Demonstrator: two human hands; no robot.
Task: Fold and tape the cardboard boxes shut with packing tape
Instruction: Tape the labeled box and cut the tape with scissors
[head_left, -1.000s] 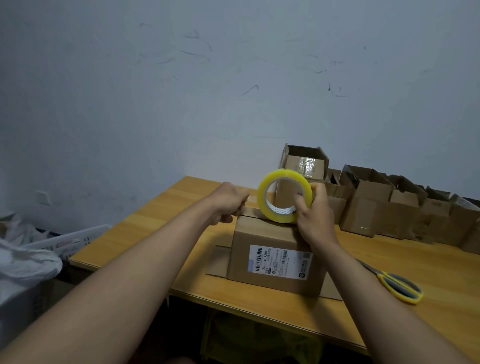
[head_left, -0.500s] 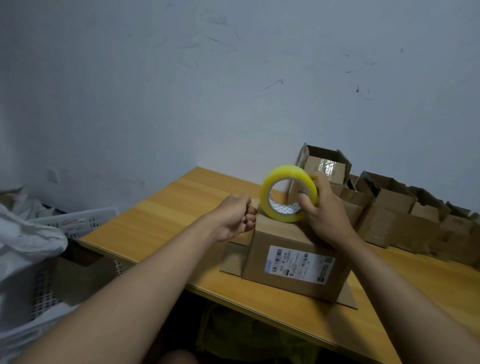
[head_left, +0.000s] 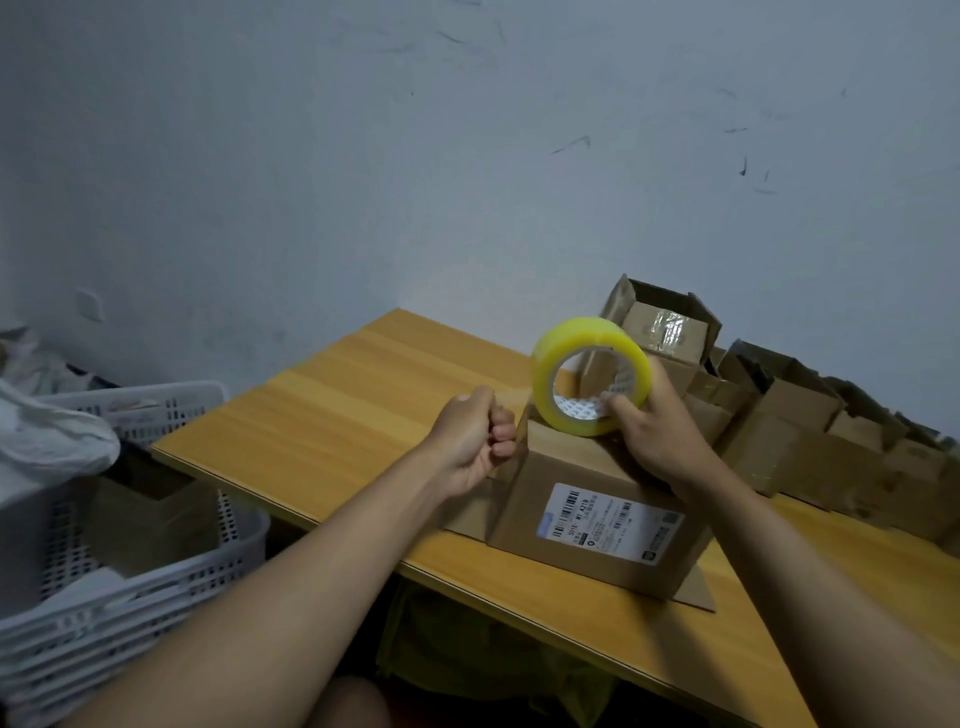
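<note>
A: status on the box (head_left: 597, 499)?
B: on the table (head_left: 337, 395), near front edge, label side facing cam. Bottom flaps splay out flat on the wood. Top looks folded shut.
A: tape roll (head_left: 591, 375)?
B: standing on edge on box top. Right hand (head_left: 657, 431) grips it, fingers hooked through the core, thumb behind the rim.
A: left hand (head_left: 470, 441)?
B: curled into a fist at the box's top-left corner, knuckles touching the edge. Prob pinching the tape end, but can't tell, strip not visible.
A: diff vs 0.5 s ago?
B: hands, roll, box hold about the same pose. Cam has swung left/down: white baskets (head_left: 130, 519) now bigger in view. Vs 1 s ago the scissors have gone out of frame.
A: other stuff?
B: row of open boxes (head_left: 810, 426) along the wall behind right, well apart from the left hand.
</note>
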